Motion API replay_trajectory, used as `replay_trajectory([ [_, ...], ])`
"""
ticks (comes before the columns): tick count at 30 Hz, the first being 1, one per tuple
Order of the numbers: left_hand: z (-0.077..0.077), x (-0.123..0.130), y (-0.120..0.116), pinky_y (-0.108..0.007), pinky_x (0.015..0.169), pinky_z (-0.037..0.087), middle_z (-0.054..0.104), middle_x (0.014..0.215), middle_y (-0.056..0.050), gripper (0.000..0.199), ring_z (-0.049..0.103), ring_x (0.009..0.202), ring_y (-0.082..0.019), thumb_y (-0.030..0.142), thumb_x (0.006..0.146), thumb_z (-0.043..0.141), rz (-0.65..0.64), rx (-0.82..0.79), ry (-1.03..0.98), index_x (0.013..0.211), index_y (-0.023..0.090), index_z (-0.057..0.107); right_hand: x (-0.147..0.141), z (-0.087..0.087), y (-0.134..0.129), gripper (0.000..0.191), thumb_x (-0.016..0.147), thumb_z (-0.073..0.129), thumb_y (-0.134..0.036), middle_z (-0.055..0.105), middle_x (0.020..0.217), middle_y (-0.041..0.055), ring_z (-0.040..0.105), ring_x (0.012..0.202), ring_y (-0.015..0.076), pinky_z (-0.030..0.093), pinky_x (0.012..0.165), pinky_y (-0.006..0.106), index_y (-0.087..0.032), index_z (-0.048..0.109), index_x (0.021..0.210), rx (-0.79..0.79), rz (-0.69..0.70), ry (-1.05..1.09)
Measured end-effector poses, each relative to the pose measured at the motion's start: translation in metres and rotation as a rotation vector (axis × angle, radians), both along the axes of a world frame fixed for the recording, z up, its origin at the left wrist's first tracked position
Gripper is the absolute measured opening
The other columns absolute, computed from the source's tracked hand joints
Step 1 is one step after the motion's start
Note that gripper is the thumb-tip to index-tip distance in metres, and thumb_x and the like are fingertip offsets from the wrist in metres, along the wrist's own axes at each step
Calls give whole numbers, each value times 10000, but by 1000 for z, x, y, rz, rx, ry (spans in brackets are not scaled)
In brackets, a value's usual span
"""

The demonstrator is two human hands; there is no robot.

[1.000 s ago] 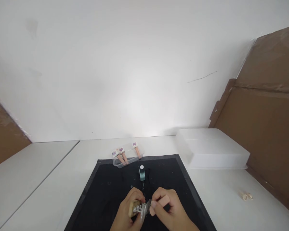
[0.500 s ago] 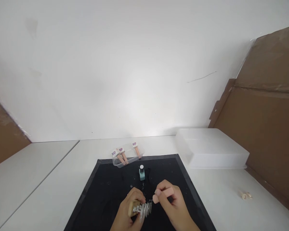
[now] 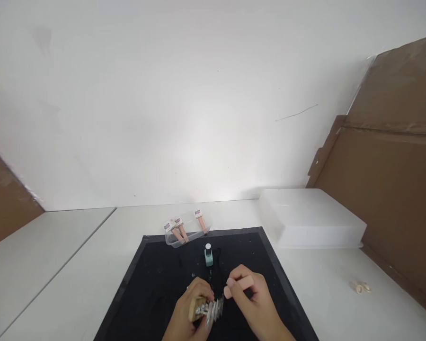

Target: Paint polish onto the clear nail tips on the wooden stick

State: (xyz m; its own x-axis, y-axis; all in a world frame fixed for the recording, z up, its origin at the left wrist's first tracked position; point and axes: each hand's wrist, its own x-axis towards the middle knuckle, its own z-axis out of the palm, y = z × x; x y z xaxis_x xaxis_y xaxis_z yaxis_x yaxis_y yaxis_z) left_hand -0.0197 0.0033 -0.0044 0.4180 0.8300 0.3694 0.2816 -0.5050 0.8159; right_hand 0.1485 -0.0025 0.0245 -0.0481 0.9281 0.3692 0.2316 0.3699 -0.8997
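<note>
My left hand (image 3: pixel 195 300) is closed around a wooden-backed holder (image 3: pixel 196 309) with shiny metal parts and a row of clear, nail-shaped tips (image 3: pixel 214 311) pointing right. A pale pink stick-like tool (image 3: pixel 238 287) is pinched between the thumb and fingers of my right hand (image 3: pixel 253 303). Its left end sits just beside the clear tips; whether it touches them I cannot tell, and its working end is too small to make out. Beyond both hands, a teal nail polish bottle (image 3: pixel 208 258) with a black and white cap stands upright on the black mat (image 3: pixel 163 270).
A clear tray (image 3: pixel 177 243) at the mat's back edge holds three pink sticks (image 3: pixel 200 222) with white labels. To the right lies an upturned white plastic bin (image 3: pixel 312 218). Small beige rings (image 3: pixel 360 287) rest on the white table (image 3: pixel 326 284). Cardboard (image 3: pixel 390 189) borders the right side.
The pink tool and my right hand have shifted very slightly left. My left hand keeps its grip on the holder in nearly the same place.
</note>
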Motion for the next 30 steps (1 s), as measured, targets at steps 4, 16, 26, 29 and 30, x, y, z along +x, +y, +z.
replay_trajectory([
  [4,-3,0,2,-288,693,409,514,788,-29,55,530,725,-160,168,768,453,-8,5,-18,794,213,468,1,1,1,290,843,458,-234,575,577,14,512,519,133,369,480,228,-176,491,560,-10,10,31],
  [16,1,-2,2,-289,700,418,531,805,-33,42,544,749,-164,185,776,471,5,0,-24,796,219,487,1,6,-4,257,799,496,-179,616,525,10,540,465,121,382,452,213,-174,527,544,42,127,-25],
  [26,1,0,4,-267,644,410,519,783,-35,50,531,730,-164,244,794,475,8,-54,-91,772,208,502,0,14,-5,190,780,496,-167,632,563,25,528,497,127,380,462,213,-160,590,616,23,144,-34],
  [29,1,0,5,-246,592,391,496,779,-27,79,506,672,-141,258,814,457,18,-88,-122,783,203,504,0,14,-5,159,771,492,-161,617,582,26,510,502,126,372,461,214,-156,597,652,46,141,-32],
  [30,2,0,5,-243,582,385,489,776,-25,88,497,657,-135,263,819,452,18,-94,-124,783,201,504,0,13,-5,147,767,494,-162,606,583,23,502,504,126,369,460,214,-155,598,663,53,138,-32],
])
